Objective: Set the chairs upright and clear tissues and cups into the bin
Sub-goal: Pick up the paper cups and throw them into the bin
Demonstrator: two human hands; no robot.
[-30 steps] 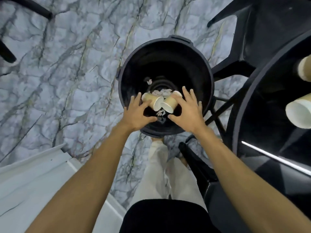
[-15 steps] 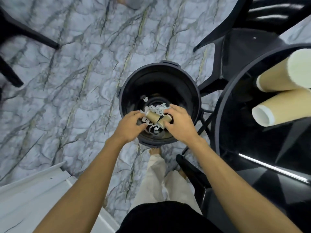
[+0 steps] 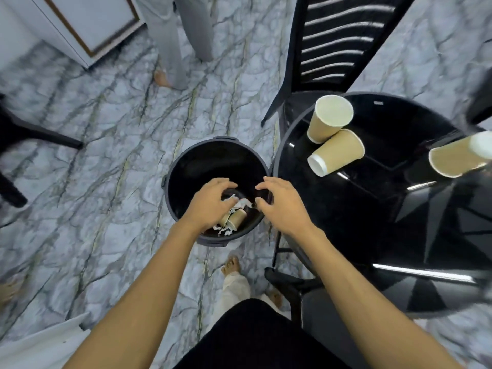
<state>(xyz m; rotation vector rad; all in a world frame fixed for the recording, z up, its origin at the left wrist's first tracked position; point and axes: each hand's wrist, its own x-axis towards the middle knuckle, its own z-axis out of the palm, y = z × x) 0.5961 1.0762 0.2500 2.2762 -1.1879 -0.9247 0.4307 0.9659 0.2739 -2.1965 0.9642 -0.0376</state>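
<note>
A black round bin (image 3: 186,166) stands on the marble floor. Two tan paper cups (image 3: 234,219) lie at its bottom among crumpled white tissues (image 3: 241,202). My left hand (image 3: 210,202) and my right hand (image 3: 282,203) hover over the bin's mouth, fingers apart, holding nothing. On the black round table (image 3: 372,222) to the right lie two tan cups on their sides (image 3: 336,152), (image 3: 328,118), and a third (image 3: 458,157) at the right edge. A black slatted chair (image 3: 332,41) stands upright behind the table.
Another person's legs (image 3: 170,43) stand at the top centre. Black chair legs (image 3: 32,134) show at the left edge. A dark chair (image 3: 292,283) sits near my feet. A white cabinet (image 3: 87,22) is at top left, and a white surface (image 3: 40,347) at bottom left.
Both hands let go of the two cups, which dropped to the bin's bottom. The hands opened and drew up. The view lifted, showing more of the table and chair.
</note>
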